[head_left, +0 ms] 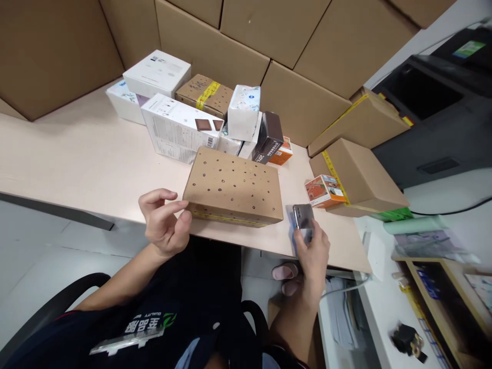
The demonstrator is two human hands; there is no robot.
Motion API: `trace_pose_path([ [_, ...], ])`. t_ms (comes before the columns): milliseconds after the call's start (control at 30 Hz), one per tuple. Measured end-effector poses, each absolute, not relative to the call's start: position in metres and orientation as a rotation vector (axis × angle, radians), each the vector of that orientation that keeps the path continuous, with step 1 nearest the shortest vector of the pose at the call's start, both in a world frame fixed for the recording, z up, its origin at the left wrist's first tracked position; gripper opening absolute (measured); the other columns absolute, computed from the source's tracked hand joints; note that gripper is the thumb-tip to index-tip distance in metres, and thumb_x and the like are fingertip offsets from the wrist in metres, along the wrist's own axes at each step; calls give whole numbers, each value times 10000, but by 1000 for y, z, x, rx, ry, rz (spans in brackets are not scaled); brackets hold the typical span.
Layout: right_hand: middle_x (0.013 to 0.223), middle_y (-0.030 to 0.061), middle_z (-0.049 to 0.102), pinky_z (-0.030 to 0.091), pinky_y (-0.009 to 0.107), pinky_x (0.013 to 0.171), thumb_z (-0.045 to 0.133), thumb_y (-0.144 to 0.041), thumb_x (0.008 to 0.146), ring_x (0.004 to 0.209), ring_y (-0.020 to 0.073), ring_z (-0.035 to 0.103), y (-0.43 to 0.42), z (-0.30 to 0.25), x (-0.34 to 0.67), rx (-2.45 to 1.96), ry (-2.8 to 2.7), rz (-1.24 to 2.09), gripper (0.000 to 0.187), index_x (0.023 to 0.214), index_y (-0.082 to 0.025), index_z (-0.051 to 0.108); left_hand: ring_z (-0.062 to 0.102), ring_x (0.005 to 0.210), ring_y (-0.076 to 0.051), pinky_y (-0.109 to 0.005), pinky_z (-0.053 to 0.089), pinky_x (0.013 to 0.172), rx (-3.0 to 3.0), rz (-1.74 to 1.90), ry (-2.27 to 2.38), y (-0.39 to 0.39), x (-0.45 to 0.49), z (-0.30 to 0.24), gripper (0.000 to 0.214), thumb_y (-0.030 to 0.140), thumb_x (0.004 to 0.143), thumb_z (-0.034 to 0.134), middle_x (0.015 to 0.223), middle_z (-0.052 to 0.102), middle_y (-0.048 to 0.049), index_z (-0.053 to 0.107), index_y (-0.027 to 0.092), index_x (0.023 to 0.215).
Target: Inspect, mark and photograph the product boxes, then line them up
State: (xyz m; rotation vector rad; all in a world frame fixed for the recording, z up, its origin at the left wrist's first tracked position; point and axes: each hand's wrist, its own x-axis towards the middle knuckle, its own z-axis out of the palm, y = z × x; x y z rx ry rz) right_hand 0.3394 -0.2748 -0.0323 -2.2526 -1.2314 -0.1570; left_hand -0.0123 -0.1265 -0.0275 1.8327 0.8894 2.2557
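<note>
A brown cardboard box printed with small dark rings lies near the table's front edge, yellow tape along its front side. Beside its left front corner is my left hand, empty, with fingers loosely bent and apart; whether a fingertip touches the box I cannot tell. To the right of the box, my right hand grips a dark smartphone by its lower part, thumb on one edge and fingers on the other. The phone is back up, its camera lenses showing, at the table's front edge.
Behind the box stand several white cartons, a taped brown box and a dark box. A small orange box leans near a larger carton at right. Tall cardboard boxes wall the back of the table.
</note>
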Motion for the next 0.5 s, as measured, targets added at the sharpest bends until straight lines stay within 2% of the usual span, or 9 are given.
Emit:
trace_pose_path([
  [133,1291,260,673,420,604,1061,542,-574,892,1176,399,598,-268,-44,344,-2325,-1333,-183,699,1399,-99,618,582,1135,-243,-458,545,971,1820,2124,920,-122,-10,-25,231,375,950,662,1143,546,-58,708,305,1165],
  [233,1332,268,657,374,649,1120,548,-618,895,1277,425,553,-268,-38,344,-2341,-1335,-108,703,1356,-97,652,592,1222,-248,-480,533,1065,1776,1951,912,-122,-15,-34,355,409,981,638,1254,588,-59,638,330,1327],
  [300,1432,265,606,341,665,1169,618,-638,871,1389,436,486,-269,-27,336,-2277,-1310,-32,756,1410,-110,616,618,1227,-237,-461,538,1082,1731,1820,899,-123,-19,-39,474,443,1001,615,1334,614,-65,539,338,1457],
  [400,1612,207,468,400,618,1187,742,-601,832,1438,370,501,-263,-13,313,-1972,-1299,247,963,1625,-218,352,608,1308,-252,-455,505,1151,1722,1618,938,-125,-22,-41,593,542,1016,572,1450,605,-89,460,301,1546],
  [467,1682,181,380,467,586,1159,798,-576,805,1410,332,558,-252,-12,294,-1740,-1341,469,1124,1683,-296,155,549,1407,-285,-470,468,1203,1748,1490,969,-127,-23,-39,636,613,1022,517,1516,573,-104,472,264,1551],
  [500,1695,176,361,482,578,1154,820,-570,788,1406,327,568,-246,-15,285,-1664,-1372,533,1173,1688,-312,112,519,1443,-300,-480,451,1223,1750,1441,980,-128,-24,-37,647,637,1025,488,1533,563,-107,489,249,1543],
])
